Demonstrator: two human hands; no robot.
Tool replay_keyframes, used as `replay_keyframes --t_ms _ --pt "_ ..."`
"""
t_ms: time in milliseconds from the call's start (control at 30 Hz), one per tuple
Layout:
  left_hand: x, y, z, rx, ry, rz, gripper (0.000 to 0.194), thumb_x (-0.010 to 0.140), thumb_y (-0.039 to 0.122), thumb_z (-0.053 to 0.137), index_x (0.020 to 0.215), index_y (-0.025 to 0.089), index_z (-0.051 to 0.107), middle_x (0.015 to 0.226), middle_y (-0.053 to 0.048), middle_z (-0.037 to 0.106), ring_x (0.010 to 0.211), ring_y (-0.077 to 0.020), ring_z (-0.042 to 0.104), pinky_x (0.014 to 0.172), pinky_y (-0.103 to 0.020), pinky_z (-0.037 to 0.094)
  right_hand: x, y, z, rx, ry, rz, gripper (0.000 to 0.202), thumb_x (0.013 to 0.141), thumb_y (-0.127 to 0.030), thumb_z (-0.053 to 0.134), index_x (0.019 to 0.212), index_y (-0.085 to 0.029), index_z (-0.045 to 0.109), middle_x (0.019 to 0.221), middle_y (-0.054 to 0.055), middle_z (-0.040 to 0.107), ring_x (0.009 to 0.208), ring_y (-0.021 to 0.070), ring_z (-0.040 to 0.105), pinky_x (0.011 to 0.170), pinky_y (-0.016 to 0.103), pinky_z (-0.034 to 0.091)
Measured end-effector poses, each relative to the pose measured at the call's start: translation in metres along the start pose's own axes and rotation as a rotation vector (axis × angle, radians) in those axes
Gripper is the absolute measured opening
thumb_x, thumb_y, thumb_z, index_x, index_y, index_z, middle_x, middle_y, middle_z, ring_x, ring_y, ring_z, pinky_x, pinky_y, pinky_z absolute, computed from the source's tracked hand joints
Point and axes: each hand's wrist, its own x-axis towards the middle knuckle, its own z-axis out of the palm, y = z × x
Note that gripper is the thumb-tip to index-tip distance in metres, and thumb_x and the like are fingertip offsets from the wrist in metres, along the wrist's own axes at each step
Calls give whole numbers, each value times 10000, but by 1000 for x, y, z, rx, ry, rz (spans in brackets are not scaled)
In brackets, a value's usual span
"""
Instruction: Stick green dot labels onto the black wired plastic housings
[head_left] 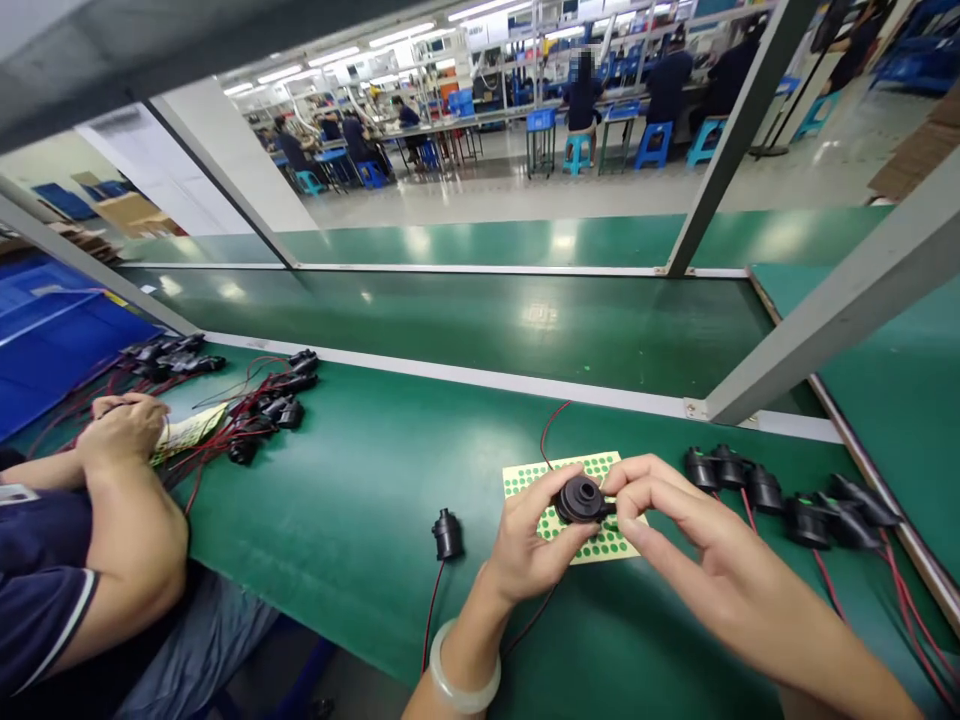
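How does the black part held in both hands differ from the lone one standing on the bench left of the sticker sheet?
The held part is lifted above the sticker sheet, pinched between the left hand and right hand; the lone part stands untouched on the green bench. The held part's round stepped face points at the camera; the lone part stands upright, showing its side. Both are black with thin wire leads.

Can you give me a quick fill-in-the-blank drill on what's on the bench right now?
1. Both hands hold a round black part above a sheet of ____ dot stickers.
2. The left hand has a pale ____ on its wrist.
3. A lone black part stands on the mat, to the ____ of the left hand.
4. The right hand lies nearest a row of black parts with ____ wires.

Missing words: green; bangle; left; red
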Motion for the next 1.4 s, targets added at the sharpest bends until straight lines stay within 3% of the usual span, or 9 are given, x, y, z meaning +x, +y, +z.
replay_keyframes --t_ms 533,967,1133,1400 --pt "2 4 6 -54 44 53 490 769 131 699 1213 203 504 1096 -80 677 961 -185 670 853 -302 548 1 2 8 -182 84 -65 147 976 -213 432 843 -246 484 1017 -5 473 931 98 513 790 190 393" --pt "0 3 6 -91 41 13 509 752 99 711 1206 199 502 1082 -95 672 976 -206 671 858 -325 552 3 1 13 -308 197 -146 115 969 -189 448 878 -232 502 985 14 494 945 107 524 776 194 401" --pt "1 6 6 -130 94 -33 466 764 113 709 1180 200 515 1077 -80 675 973 -181 666 847 -283 549 1 -1 13 -371 287 -202 31 938 -183 524 944 -209 539 1020 34 520 962 120 526 823 208 398" --pt "-2 5 6 -143 191 -71 448 774 127 707 1176 194 521 1077 -83 688 1003 -190 660 841 -269 548 -1 -2 20 -443 327 -314 112 906 -118 555 987 -188 590 1057 67 533 987 160 547 842 267 440"
